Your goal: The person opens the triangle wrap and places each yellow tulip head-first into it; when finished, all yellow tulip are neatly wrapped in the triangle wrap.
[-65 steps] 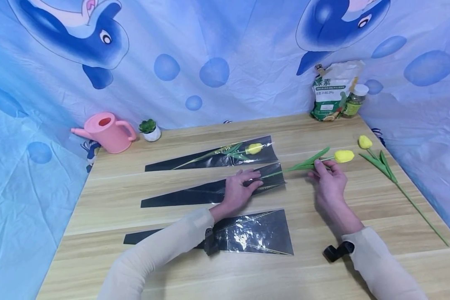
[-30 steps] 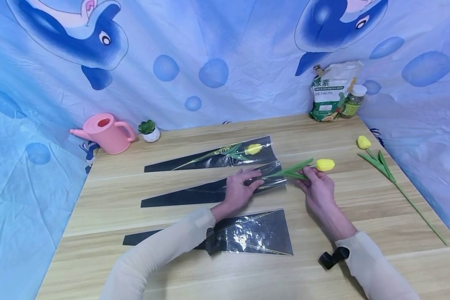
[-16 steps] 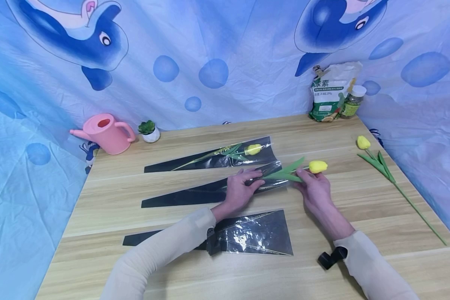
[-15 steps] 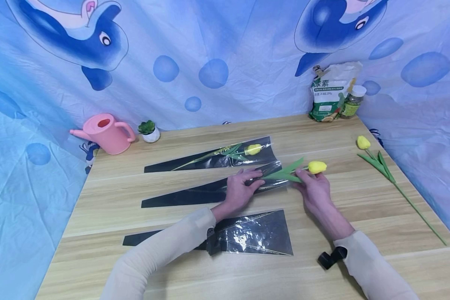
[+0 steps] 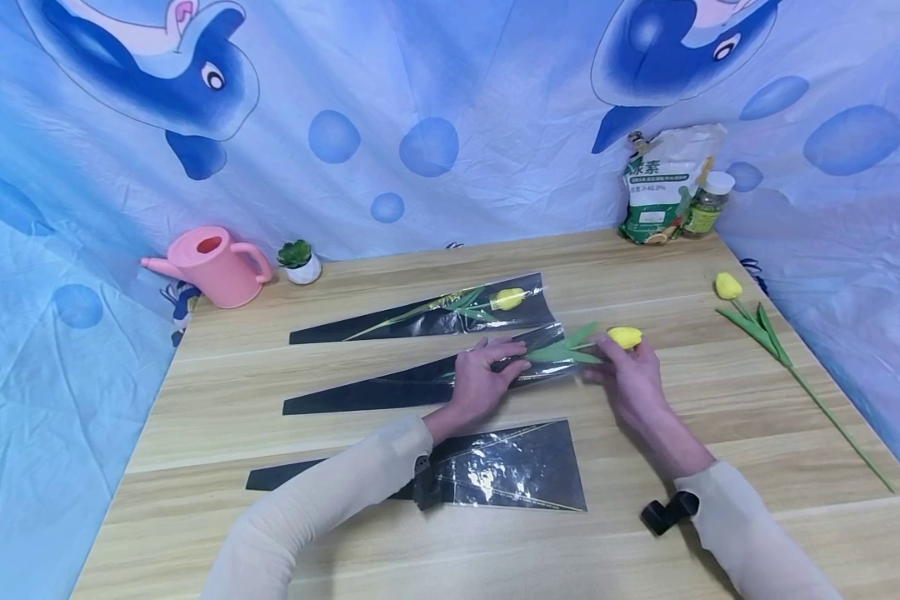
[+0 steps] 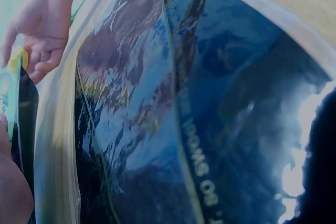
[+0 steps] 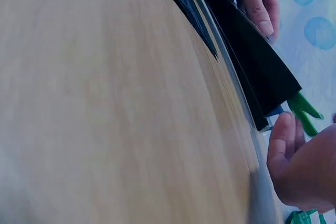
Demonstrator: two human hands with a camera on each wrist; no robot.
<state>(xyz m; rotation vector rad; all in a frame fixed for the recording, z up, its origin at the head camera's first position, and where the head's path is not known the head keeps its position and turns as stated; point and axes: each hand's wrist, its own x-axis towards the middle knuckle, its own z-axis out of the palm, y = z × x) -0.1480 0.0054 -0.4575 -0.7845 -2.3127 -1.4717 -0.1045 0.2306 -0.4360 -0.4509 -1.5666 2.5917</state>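
Observation:
My left hand (image 5: 482, 382) grips the middle black-backed clear flower sleeve (image 5: 378, 389) near its wide right end; in the right wrist view its fingers pinch the sleeve's edge. My right hand (image 5: 633, 379) pinches a yellow artificial tulip (image 5: 625, 337) on the stem just below the bloom. The tulip's stem and most of its green leaves lie inside the sleeve, while the bloom and leaf tips stick out past the opening. In the right wrist view, green leaves (image 7: 303, 111) emerge from the sleeve beside my right fingers. My left hand hides part of the stem.
Behind lies another sleeve (image 5: 420, 321) with a yellow tulip inside; in front, a flat sleeve (image 5: 525, 467) lies partly under my left forearm. A loose tulip (image 5: 825, 400) is at right. A watering can (image 5: 221, 271), potted succulent (image 5: 298, 261), bag (image 5: 660, 192) and jar (image 5: 707, 204) stand behind.
My right hand has moved left, sliding the tulip deeper into the middle sleeve, so its leaves are now mostly inside. My left hand has stayed in place on the sleeve.

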